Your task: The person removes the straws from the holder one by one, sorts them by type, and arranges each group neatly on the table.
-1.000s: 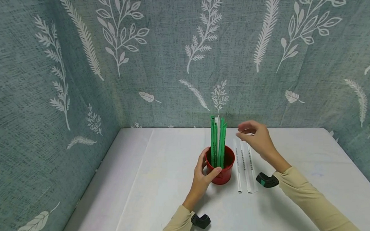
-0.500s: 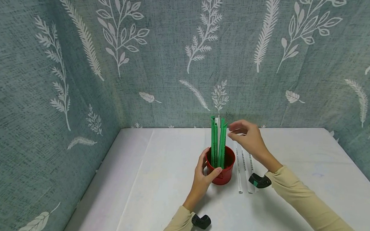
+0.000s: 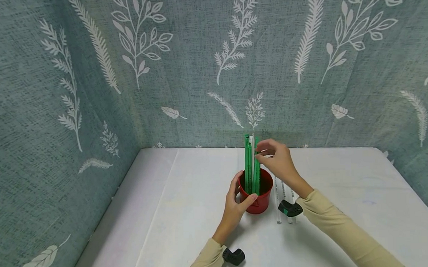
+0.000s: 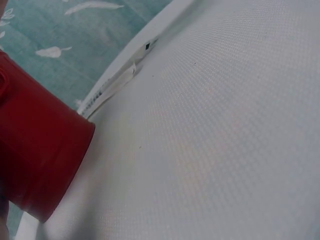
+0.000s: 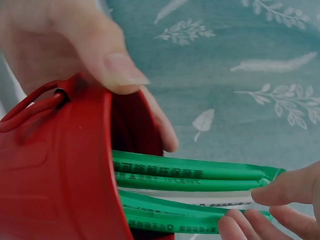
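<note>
A small red bucket (image 3: 264, 205) stands upright on the white table, holding several green paper-wrapped straws (image 3: 248, 163) and a white-wrapped one (image 5: 175, 196) between them. Around its near left side my left hand (image 3: 234, 205) grips it, thumb at the front rim. The fingers of my right hand (image 3: 278, 160) are at the upper ends of the straws, loosely bent, with a gap between thumb and fingers. Close up in the right wrist view, those fingertips overlap the white straw and a lower green one. The left wrist view has the bucket's base at its left edge.
Flat on the table, just right of the bucket, lie several white-wrapped straws (image 3: 283, 190), partly covered by my right wrist. A black wrist device (image 3: 290, 208) sits on each arm. Behind the table hangs a blue-green cloth (image 3: 197, 71) with white leaves.
My right hand has moved left from above the loose white straws to the straws standing in the bucket, its finger shape much the same. The left hand and bucket have stayed put.
</note>
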Motion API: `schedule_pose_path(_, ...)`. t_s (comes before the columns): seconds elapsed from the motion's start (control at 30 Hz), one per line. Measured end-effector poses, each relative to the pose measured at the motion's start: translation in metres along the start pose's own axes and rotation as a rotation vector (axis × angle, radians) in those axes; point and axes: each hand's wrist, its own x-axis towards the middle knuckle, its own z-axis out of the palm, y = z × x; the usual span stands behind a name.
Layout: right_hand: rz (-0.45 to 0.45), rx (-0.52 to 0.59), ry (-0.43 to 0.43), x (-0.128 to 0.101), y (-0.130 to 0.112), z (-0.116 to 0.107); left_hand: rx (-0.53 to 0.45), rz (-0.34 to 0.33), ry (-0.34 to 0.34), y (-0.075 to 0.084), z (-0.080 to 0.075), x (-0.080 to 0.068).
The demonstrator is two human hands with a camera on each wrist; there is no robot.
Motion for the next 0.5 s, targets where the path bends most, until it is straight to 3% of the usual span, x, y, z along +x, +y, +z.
schedule_pose_path(0.23, -0.072, -0.080, 0.028, 0.001, 0.000, 0.014, 0.002, -0.030, 0.003, 0.001, 0.000, -0.001)
schedule_pose_path(0.5, -0.091, -0.175, 0.052, 0.002, -0.001, 0.027, 0.031, -0.018, 0.002, 0.001, 0.000, 0.000)
